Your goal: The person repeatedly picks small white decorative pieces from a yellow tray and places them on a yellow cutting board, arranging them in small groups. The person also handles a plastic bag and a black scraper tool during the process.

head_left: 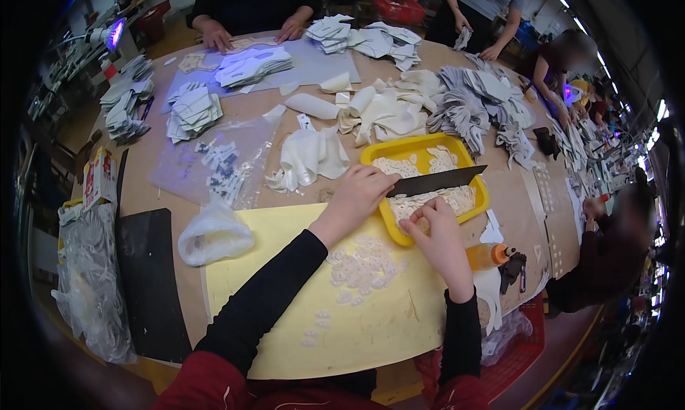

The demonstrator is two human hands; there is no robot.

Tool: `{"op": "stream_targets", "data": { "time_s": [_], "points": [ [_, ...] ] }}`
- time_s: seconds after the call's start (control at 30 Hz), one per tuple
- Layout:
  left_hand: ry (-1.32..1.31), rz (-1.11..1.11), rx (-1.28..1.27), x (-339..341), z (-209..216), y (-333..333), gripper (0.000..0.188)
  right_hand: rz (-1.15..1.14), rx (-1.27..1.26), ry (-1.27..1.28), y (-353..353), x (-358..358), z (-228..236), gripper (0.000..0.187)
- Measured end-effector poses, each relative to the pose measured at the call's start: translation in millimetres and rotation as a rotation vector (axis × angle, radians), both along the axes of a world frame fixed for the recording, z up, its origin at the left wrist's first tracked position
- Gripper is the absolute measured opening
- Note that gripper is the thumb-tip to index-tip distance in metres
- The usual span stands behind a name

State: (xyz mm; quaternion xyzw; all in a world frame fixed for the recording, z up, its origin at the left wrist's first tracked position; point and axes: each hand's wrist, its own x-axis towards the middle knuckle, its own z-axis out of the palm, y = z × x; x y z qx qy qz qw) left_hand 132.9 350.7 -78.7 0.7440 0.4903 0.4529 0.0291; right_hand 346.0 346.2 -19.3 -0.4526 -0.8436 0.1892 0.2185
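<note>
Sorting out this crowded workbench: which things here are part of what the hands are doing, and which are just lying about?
In use:
left hand
black blade
right hand
yellow tray
small white pieces
yellow mat

Lying about:
orange bottle
clear bag
grey stacks
white strips

Head view: worn on head, fisheye, tilted down and forward over near edge of work table (178, 282).
Nearness: close above near edge; far edge small, bent.

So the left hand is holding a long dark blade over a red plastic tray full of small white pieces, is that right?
Not quite: in the head view the rectangular plastic tray is yellow, not red. The left hand does hold the long dark blade over its small white pieces.
</note>
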Motion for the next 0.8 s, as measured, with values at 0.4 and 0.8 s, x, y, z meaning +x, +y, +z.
{"op": "stream_targets", "data": {
  "time_s": [0.4, 0.8],
  "points": [
    [0.006, 0.010, 0.015, 1, 0, 1, 0.022, -0.363, 0.203, -0.056, 29, 38, -14, 0.017],
    [0.000, -0.002, 0.003, 1, -3, 2, 0.024, 0.008, 0.218, -0.159, -2, -15, -20, 0.029]
  ]
}}
